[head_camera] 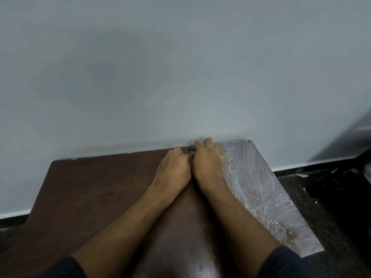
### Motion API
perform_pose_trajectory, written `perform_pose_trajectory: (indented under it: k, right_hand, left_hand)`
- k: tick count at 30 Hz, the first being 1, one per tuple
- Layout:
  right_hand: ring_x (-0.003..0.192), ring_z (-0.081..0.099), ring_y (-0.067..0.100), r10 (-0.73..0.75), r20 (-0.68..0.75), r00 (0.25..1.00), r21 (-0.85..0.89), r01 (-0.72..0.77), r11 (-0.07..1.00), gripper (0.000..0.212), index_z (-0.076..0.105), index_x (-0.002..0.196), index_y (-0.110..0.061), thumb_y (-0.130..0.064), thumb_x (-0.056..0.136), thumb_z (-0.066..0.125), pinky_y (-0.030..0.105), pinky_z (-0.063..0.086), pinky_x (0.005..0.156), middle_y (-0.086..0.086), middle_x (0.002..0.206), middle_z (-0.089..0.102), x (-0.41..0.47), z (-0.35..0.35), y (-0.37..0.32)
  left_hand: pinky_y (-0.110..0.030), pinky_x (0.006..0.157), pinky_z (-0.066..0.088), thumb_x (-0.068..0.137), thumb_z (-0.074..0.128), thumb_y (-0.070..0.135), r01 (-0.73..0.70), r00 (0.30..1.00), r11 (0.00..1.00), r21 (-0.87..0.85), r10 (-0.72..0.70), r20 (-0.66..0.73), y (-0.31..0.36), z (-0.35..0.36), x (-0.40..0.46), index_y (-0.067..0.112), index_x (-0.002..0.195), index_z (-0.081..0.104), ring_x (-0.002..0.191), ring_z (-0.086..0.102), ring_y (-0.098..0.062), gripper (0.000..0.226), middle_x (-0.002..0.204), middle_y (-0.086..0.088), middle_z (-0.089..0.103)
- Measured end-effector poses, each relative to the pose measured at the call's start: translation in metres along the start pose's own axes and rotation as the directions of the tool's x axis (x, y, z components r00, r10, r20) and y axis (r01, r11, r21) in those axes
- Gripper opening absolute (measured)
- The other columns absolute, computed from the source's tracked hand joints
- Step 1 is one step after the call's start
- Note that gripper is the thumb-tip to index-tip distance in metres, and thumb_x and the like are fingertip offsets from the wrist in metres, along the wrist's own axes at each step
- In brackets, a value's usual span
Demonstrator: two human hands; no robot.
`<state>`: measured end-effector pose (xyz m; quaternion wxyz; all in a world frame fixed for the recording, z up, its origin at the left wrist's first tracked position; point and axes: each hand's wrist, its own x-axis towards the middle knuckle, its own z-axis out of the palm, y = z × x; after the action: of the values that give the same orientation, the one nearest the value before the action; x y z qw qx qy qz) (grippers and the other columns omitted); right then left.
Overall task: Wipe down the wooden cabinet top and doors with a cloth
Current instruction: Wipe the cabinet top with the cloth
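- Where the view began nearest the camera, two dark sleeves (pixel 285 261) were seen at the bottom edge, with bare forearms stretched forward over the cabinet top (pixel 96 189).
- The brown wooden surface was seen dull on its left part, while its right strip (pixel 259 189) was streaked with whitish, wet-looking smears.
- The left hand (pixel 174 167) and the right hand (pixel 208 161) were placed side by side, touching, at the far edge of the top.
- Both sets of fingers were curled downward; a small greyish scrap (pixel 192 150), perhaps the cloth, was glimpsed between them, but whether it was gripped could not be told.
- Behind the cabinet a pale wall (pixel 180 67) was seen, with dark floor (pixel 331 197) to the right.
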<state>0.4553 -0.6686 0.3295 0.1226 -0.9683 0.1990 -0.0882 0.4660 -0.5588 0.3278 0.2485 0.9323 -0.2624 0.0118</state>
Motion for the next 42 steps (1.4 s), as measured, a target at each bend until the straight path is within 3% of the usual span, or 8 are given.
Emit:
perform_pose_trajectory:
  k: [3, 8, 12, 18, 29, 33, 36, 42]
  right_hand:
    - [0.116, 0.044, 0.029, -0.102, 0.038, 0.994, 0.045, 0.101, 0.994, 0.033, 0.059, 0.130, -0.031, -0.027, 0.099, 0.049, 0.047, 0.040, 0.093, 0.001, 0.129, 0.048, 0.001, 0.003, 0.003]
    - [0.116, 0.044, 0.031, 0.045, -0.038, 0.998, -0.047, -0.047, 0.998, 0.030, 0.063, 0.123, -0.022, -0.020, 0.096, 0.050, 0.047, 0.041, 0.088, 0.004, 0.129, 0.048, 0.018, 0.003, 0.010]
    - [0.118, 0.043, 0.029, -0.176, 0.045, 0.983, 0.062, 0.173, 0.983, 0.035, 0.062, 0.128, -0.032, -0.026, 0.096, 0.051, 0.047, 0.041, 0.092, 0.001, 0.134, 0.048, 0.016, 0.010, -0.002]
    - [0.119, 0.043, 0.028, -0.117, 0.006, 0.993, 0.078, 0.116, 0.990, 0.035, 0.061, 0.130, -0.033, -0.025, 0.097, 0.054, 0.048, 0.039, 0.095, -0.001, 0.133, 0.050, 0.013, 0.006, 0.014]
    - [0.104, 0.045, 0.019, -0.529, 0.051, 0.847, 0.183, 0.513, 0.839, 0.041, 0.060, 0.131, -0.037, -0.026, 0.092, 0.058, 0.041, 0.046, 0.088, -0.008, 0.126, 0.052, -0.122, -0.022, 0.079]
    - [0.109, 0.047, 0.021, -0.429, 0.021, 0.903, 0.173, 0.419, 0.891, 0.040, 0.060, 0.132, -0.037, -0.027, 0.094, 0.058, 0.042, 0.046, 0.087, -0.007, 0.125, 0.052, -0.116, -0.021, 0.079]
    - [0.113, 0.046, 0.024, -0.327, -0.002, 0.945, 0.130, 0.324, 0.937, 0.040, 0.057, 0.135, -0.036, -0.027, 0.096, 0.055, 0.045, 0.045, 0.089, -0.005, 0.126, 0.050, -0.112, -0.020, 0.056]
    - [0.111, 0.045, 0.022, -0.515, 0.053, 0.856, 0.099, 0.508, 0.855, 0.042, 0.053, 0.137, -0.039, -0.033, 0.096, 0.055, 0.043, 0.044, 0.088, -0.007, 0.130, 0.049, -0.110, -0.018, 0.052]
  left_hand:
    - [-0.039, 0.083, 0.051, 0.094, 0.053, 0.013, 0.005, 0.999, 1.000, -0.029, -0.006, -0.037, -0.006, -0.002, 0.003, 0.009, 0.107, 0.073, 0.093, 0.058, -0.028, 0.024, 0.097, -0.010, 0.059]
    - [-0.047, 0.079, 0.053, 0.099, 0.049, 0.012, 0.006, 0.992, 0.999, -0.035, -0.011, -0.125, -0.019, 0.005, 0.004, -0.004, 0.099, 0.071, 0.082, 0.058, -0.033, 0.027, 0.088, -0.015, 0.058]
    - [-0.041, 0.083, 0.051, 0.096, 0.049, 0.012, 0.044, 0.995, 0.998, -0.041, -0.048, -0.084, -0.016, -0.001, 0.003, 0.005, 0.114, 0.071, 0.094, 0.060, -0.033, 0.030, 0.100, -0.015, 0.060]
    - [-0.039, 0.094, 0.053, 0.096, 0.052, 0.012, 0.074, 0.992, 0.997, -0.023, -0.076, -0.099, -0.012, -0.010, -0.018, 0.009, 0.119, 0.072, 0.106, 0.061, -0.028, 0.030, 0.109, -0.010, 0.064]
    - [-0.029, 0.097, 0.051, 0.095, 0.056, 0.010, 0.093, 0.978, 0.994, -0.053, -0.102, -0.181, 0.017, -0.014, -0.076, 0.011, 0.115, 0.075, 0.105, 0.067, -0.023, 0.028, 0.111, -0.007, 0.073]
    - [-0.017, 0.091, 0.046, 0.097, 0.056, 0.012, 0.107, 0.977, 0.992, -0.061, -0.116, -0.178, 0.022, -0.019, -0.093, 0.012, 0.117, 0.074, 0.102, 0.068, -0.015, 0.026, 0.113, -0.004, 0.074]
    - [-0.023, 0.094, 0.048, 0.097, 0.056, 0.014, 0.115, 0.979, 0.993, -0.041, -0.120, -0.164, 0.018, -0.020, -0.093, 0.012, 0.118, 0.073, 0.104, 0.067, -0.018, 0.028, 0.114, -0.006, 0.073]
    - [-0.032, 0.094, 0.052, 0.098, 0.052, 0.016, 0.107, 0.979, 0.994, 0.015, -0.103, -0.174, 0.001, -0.020, -0.083, 0.014, 0.123, 0.069, 0.106, 0.056, -0.018, 0.030, 0.111, -0.004, 0.064]
